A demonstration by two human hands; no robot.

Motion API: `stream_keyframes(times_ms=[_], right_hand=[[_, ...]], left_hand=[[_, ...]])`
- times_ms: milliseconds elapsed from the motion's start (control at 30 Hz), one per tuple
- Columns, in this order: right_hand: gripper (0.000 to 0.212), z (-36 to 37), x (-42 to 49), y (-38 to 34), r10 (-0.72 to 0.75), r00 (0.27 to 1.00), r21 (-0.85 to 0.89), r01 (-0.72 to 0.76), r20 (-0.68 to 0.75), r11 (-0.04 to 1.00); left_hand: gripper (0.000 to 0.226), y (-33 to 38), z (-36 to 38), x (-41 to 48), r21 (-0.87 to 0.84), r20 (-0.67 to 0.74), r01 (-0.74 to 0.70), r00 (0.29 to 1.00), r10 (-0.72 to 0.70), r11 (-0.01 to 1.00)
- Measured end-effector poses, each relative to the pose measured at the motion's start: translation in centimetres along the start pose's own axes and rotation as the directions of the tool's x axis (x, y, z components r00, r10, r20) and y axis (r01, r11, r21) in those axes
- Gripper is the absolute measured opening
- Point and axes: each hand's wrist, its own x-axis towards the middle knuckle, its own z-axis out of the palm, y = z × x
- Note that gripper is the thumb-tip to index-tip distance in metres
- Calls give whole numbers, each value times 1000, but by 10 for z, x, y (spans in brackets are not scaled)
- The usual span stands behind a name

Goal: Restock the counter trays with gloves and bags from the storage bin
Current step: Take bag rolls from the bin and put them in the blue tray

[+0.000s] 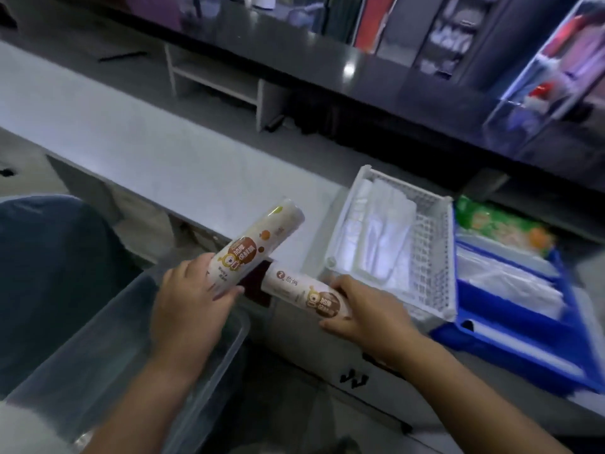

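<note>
Hands: the left hand (190, 290) is wrapped round the first roll (258, 244) of bags, tilted up and away. The right hand (363, 309) is wrapped round the second roll (301, 290), held flatter.
Reason: probably one roll per hand, so both leave the storage bin (98, 339) together.
Position: both rolls are in the air over the bin's far edge, left of the trays.
Trays: the white tray (429, 257) and blue tray (458, 335) sit side by side on the worktop (147, 152), ready to be filled.
Count: two rolls, two trays, one bin.

Glossy film-wrapped rolls (258, 244), translucent plastic bin (98, 339), perforated white tray (432, 250)
</note>
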Motion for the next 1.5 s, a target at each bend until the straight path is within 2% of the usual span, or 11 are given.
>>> stream_keyframes(times_ms=[133, 333, 467, 633, 867, 1100, 1233, 1333, 1433, 1500], right_hand=[[41, -45, -48, 80, 95, 991, -22, -98, -93, 995], [46, -91, -101, 221, 150, 975, -74, -164, -166, 984], [45, -96, -120, 293, 181, 976, -101, -194, -125, 976], [43, -87, -130, 343, 157, 986, -92, -162, -60, 982], [42, -68, -124, 366, 91, 995, -147, -95, -34, 985], [46, -59, -121, 372, 92, 993, -179, -104, -77, 978], [36, -63, -121, 363, 57, 994, -227, -78, -95, 971], [30, -66, -113, 345, -7, 986, -221, -30, -167, 975], [30, -62, -98, 321, -130, 988, -169, 115, -78, 979], [32, -54, -88, 309, -159, 987, -119, 156, -19, 981]], left_hand=[[56, 78, 37, -6, -56, 29, -101, 994, 102, 993], [56, 178, 97, -25, -59, 67, -166, 983, 170, 984], [56, 227, 135, -34, -55, 61, -187, 980, 191, 981], [55, 268, 165, -45, -33, 75, -174, 981, 176, 984], [59, 293, 179, -49, 24, 116, -217, 970, 213, 976], [59, 293, 183, -40, 39, 129, -240, 964, 233, 970], [59, 289, 182, -32, 29, 143, -257, 958, 250, 966], [58, 286, 179, -25, 25, 137, -266, 956, 261, 964], [57, 282, 176, -19, 24, 138, -284, 950, 279, 958], [57, 280, 174, -17, 23, 139, -294, 948, 288, 956]])
